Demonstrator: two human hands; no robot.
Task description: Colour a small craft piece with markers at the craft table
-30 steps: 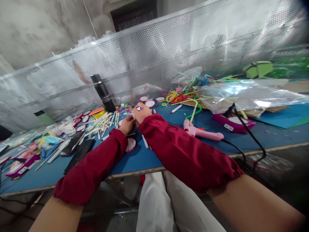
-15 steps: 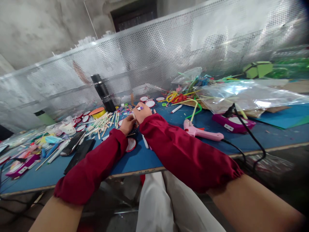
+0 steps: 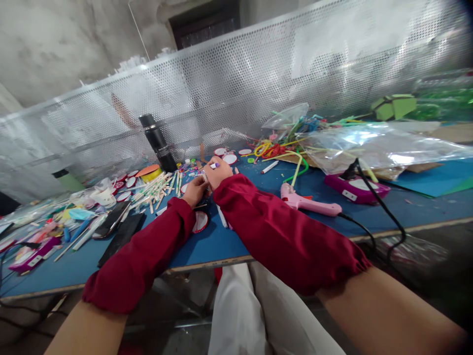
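Close together over the blue table, both hands work at one spot. My right hand is closed around a marker pen, whose purple-and-white end sticks out above the fingers. Its tip is hidden behind the hand. My left hand is pinched on something small and pale that I cannot make out, right beside the right hand's fingers. A round white disc with a red patterned rim lies below the left wrist. Another white marker rests next to the right sleeve.
A black bottle stands behind a pile of wooden sticks. To the right lie a pink glue gun with a cord, a purple power strip, pipe cleaners and clear plastic bags. Phones lie left.
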